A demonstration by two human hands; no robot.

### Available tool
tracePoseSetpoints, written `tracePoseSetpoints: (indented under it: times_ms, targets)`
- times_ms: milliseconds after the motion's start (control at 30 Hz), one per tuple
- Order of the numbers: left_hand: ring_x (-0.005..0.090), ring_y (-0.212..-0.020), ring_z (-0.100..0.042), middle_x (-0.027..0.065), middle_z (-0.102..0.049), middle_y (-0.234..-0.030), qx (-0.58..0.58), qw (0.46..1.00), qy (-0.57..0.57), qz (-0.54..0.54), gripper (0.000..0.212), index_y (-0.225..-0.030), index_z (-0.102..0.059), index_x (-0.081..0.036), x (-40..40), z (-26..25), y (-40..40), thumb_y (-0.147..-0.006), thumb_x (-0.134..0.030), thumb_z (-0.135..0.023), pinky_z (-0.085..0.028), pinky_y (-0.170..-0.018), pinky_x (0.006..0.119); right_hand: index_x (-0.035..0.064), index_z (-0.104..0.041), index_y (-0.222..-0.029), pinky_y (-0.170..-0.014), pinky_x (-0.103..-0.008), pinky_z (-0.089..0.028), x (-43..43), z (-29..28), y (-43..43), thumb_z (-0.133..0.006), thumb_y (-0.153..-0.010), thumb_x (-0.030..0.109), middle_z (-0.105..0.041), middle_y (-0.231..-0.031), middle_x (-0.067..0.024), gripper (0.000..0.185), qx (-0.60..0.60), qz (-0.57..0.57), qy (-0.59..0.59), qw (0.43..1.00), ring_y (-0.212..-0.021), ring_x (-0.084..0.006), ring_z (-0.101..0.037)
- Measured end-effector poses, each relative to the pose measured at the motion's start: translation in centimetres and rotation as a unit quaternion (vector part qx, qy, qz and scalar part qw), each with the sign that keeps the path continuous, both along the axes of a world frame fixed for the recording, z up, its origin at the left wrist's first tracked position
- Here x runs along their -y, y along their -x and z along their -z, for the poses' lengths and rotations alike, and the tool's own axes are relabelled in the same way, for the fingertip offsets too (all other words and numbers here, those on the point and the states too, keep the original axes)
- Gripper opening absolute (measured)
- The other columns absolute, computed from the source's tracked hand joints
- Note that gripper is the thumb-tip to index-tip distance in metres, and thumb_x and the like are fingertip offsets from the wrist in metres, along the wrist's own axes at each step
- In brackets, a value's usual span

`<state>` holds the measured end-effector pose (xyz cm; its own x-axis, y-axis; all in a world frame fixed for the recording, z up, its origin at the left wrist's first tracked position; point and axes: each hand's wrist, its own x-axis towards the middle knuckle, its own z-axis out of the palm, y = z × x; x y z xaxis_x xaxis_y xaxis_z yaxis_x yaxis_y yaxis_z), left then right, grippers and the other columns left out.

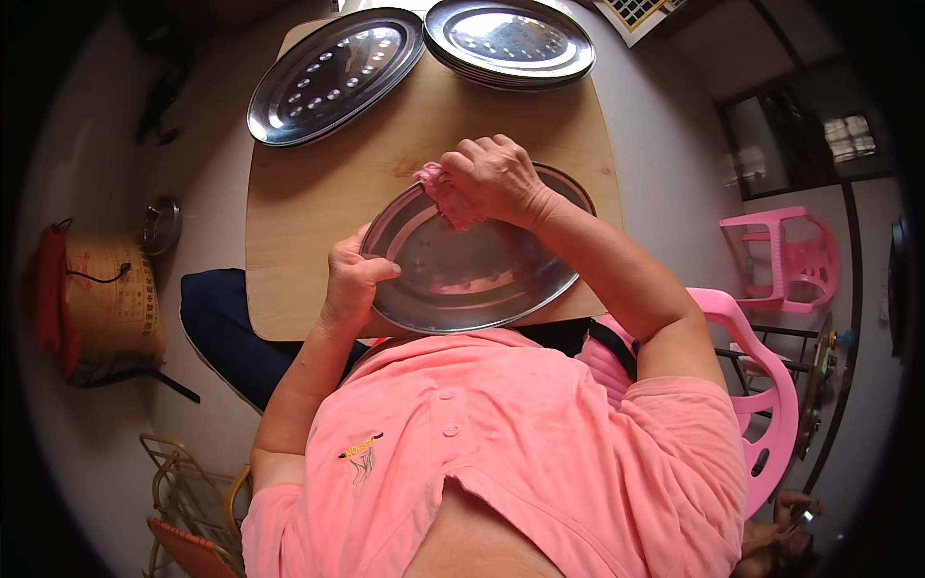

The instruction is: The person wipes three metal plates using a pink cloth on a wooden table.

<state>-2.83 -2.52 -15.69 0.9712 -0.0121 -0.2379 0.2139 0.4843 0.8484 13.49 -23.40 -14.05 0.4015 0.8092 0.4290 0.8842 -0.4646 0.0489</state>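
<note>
An oval stainless steel platter (448, 267) is tilted at the near edge of the wooden table, close to the pink shirt. My left hand (358, 274) grips its left rim, thumb on the inner face and fingers behind. Bunched in my right hand (495, 177) is a pink cloth (452, 199), which lies against the platter's upper rim and inner face. Farther back on the table (311, 231) are an oval platter with round marks (336, 76) at the left and a stack of similar platters (509, 43) at the right.
Pink plastic chairs (777, 404) (788, 260) stand at the right. Along the left are a large yellowish container with writing (115, 303), a metal bowl (161, 224) and a metal-framed folding chair (191, 549). Part of another person (777, 535) shows at the lower right.
</note>
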Motion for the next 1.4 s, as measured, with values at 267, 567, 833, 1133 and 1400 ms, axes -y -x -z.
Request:
tracePoseSetpoints:
  times_ms: [267, 567, 833, 1133, 1400]
  targets:
    - [0.0192, -0.093, -0.067, 0.0115, -0.070, -0.109, 0.010, 0.999, -0.034, 0.012, 0.055, -0.123, -0.061, 0.007, -0.1, 0.2, 0.3, -0.069, 0.004, -0.057, -0.053, -0.088, 0.030, 0.0121, -0.055, -0.089, -0.057, -0.0467, -0.052, 9.4, 1.0, 1.5, -0.063, -0.092, 0.029, -0.061, -0.075, -0.0104, 0.019, -0.012, 0.204, -0.013, 0.979, -0.063, -0.0345, -0.063]
    - [0.0183, -0.089, -0.068, 0.0118, -0.072, -0.104, -0.016, 0.998, 0.052, -0.020, 0.049, -0.120, -0.064, 0.007, 0.1, -1.7, 0.7, -0.071, 0.006, -0.055, -0.054, -0.083, 0.029, 0.0112, -0.056, -0.100, -0.064, -0.0500, -0.051, 14.9, 0.2, 5.0, -0.052, -0.100, 0.027, -0.067, -0.086, -0.0164, 0.016, -0.192, 0.389, -0.009, 0.901, -0.074, -0.0416, -0.065]
    - [0.0141, -0.080, -0.065, 0.0075, -0.071, -0.094, 0.099, 0.982, -0.067, -0.144, 0.038, -0.108, -0.069, 0.006, -1.9, -6.9, 0.9, -0.072, 0.008, -0.057, -0.051, -0.077, 0.026, 0.0028, -0.061, -0.104, -0.068, -0.0372, -0.052, 10.6, 0.1, 3.2, -0.049, -0.105, 0.023, -0.067, -0.084, -0.0139, 0.024, -0.318, 0.320, -0.403, 0.796, -0.072, -0.0255, -0.064]
    - [0.0110, -0.074, -0.059, 0.0033, -0.068, -0.084, 0.217, 0.887, -0.259, -0.315, 0.024, -0.096, -0.068, 0.004, -1.9, -11.0, 0.5, -0.074, 0.005, -0.060, -0.048, -0.073, 0.024, 0.0041, -0.059, -0.111, -0.067, -0.0257, -0.048, -3.2, -2.1, 2.5, -0.047, -0.107, 0.026, -0.060, -0.087, 0.0021, 0.026, -0.536, 0.155, -0.675, 0.482, -0.073, -0.0076, -0.055]
    - [0.0158, -0.085, -0.064, 0.0079, -0.069, -0.094, 0.229, 0.871, -0.140, -0.413, 0.032, -0.110, -0.062, 0.005, -0.6, -9.9, 0.4, -0.078, 0.005, -0.058, -0.050, -0.083, 0.027, 0.0068, -0.060, -0.107, -0.055, -0.0282, -0.049, -10.9, -4.6, 8.3, -0.049, -0.106, 0.030, -0.065, -0.082, -0.0012, 0.025, -0.685, 0.120, -0.617, 0.368, -0.065, -0.0110, -0.061]
